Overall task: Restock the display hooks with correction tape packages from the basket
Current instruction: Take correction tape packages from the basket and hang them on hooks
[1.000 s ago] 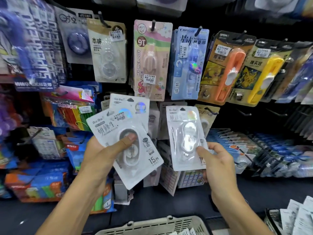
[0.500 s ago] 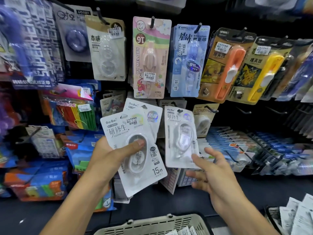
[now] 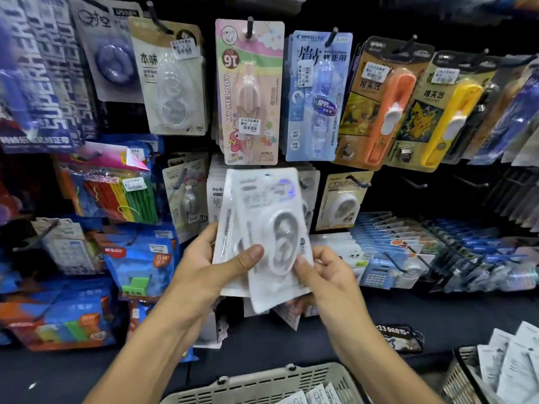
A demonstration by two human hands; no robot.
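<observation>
- A dark display wall (image 3: 379, 182) fills the view, its hooks hung with carded stationery: a pink pack (image 3: 250, 91) at top centre, a blue pack (image 3: 316, 96) beside it, then an orange pack (image 3: 385, 103) and a yellow pack (image 3: 446, 112) to the right.
- A grey slotted basket (image 3: 262, 386) sits at the bottom edge, with white packages lying in it.
- Two white correction tape packages (image 3: 271, 228) are held overlapped at centre frame, in front of a row of like packs on the middle hooks; motion blur smears their print.
- The left hand (image 3: 210, 266) grips the packages from the left, thumb (image 3: 250, 256) pressed flat across the front, fingers curled behind and out of sight.
- The right hand (image 3: 329, 275) pinches the front package at its right edge, thumb tip on the front, fingers bent underneath.
</observation>
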